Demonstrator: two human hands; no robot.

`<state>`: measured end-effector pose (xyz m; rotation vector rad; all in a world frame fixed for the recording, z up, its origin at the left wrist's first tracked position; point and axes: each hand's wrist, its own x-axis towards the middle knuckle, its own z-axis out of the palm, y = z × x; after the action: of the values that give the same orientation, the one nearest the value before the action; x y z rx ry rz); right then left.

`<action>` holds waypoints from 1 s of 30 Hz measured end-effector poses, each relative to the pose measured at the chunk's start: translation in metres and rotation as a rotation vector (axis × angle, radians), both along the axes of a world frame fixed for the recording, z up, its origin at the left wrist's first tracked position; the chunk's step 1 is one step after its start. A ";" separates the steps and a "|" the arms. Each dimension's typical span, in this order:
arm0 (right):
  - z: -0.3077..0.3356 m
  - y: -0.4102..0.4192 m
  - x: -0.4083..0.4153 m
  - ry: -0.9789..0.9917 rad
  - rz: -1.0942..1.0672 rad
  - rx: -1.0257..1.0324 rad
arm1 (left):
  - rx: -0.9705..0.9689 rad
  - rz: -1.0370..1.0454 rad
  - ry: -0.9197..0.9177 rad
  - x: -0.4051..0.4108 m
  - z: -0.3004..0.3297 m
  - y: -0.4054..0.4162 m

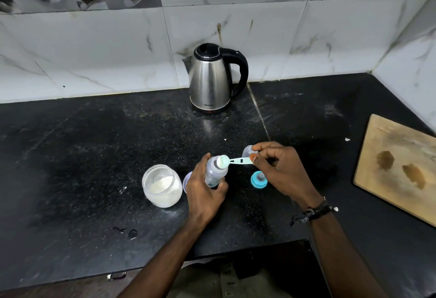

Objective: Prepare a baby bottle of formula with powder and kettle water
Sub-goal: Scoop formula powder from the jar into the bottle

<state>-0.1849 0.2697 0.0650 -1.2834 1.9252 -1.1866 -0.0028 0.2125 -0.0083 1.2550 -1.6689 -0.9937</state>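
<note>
My left hand (204,191) grips a clear baby bottle (215,171), which stands open on the black counter. My right hand (280,168) pinches the handle of a pale green scoop (232,161). The scoop's bowl, holding white powder, rests tilted over the bottle's mouth. An open glass jar of white formula powder (162,185) stands just left of the bottle. The blue teat ring (259,179) lies on the counter under my right hand. A clear bottle cap (247,150) sits behind my right fingers. A steel kettle (213,79) with a black handle stands at the back by the wall.
A wooden cutting board (398,165) lies at the right edge of the black counter (94,146). A clear lid (187,181) lies between jar and bottle, partly hidden by my left hand. Spilled powder and water drops (128,231) mark the counter. Tiled walls close the back and right.
</note>
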 end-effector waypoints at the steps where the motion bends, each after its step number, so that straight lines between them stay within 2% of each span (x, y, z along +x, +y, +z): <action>1: 0.001 -0.001 0.001 0.021 0.009 -0.001 | -0.002 -0.002 -0.003 0.001 0.000 -0.001; 6: 0.013 -0.008 0.010 0.164 0.073 -0.024 | -0.004 -0.013 -0.009 0.000 0.000 -0.003; 12: 0.028 -0.016 0.030 0.508 0.166 -0.043 | 0.029 -0.024 -0.005 -0.001 -0.005 -0.005; 18: 0.032 -0.021 0.046 0.479 0.348 0.019 | 0.030 -0.057 0.002 -0.003 -0.008 -0.007; 21: 0.033 -0.020 0.046 0.634 0.380 0.020 | 0.033 -0.068 0.016 -0.003 -0.006 -0.007; 22: 0.032 -0.019 0.046 0.643 0.391 0.013 | 0.030 -0.076 0.017 -0.002 -0.006 -0.008; 25: 0.034 -0.020 0.047 0.508 0.397 -0.001 | 0.030 -0.091 0.018 -0.003 -0.004 -0.007; 30: 0.032 -0.021 0.043 0.635 0.369 0.041 | 0.023 -0.065 0.005 -0.003 -0.004 -0.004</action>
<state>-0.1421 0.2484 0.0965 -2.0596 1.9664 -0.5860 -0.0054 0.2089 -0.0119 1.2183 -1.7081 -1.0568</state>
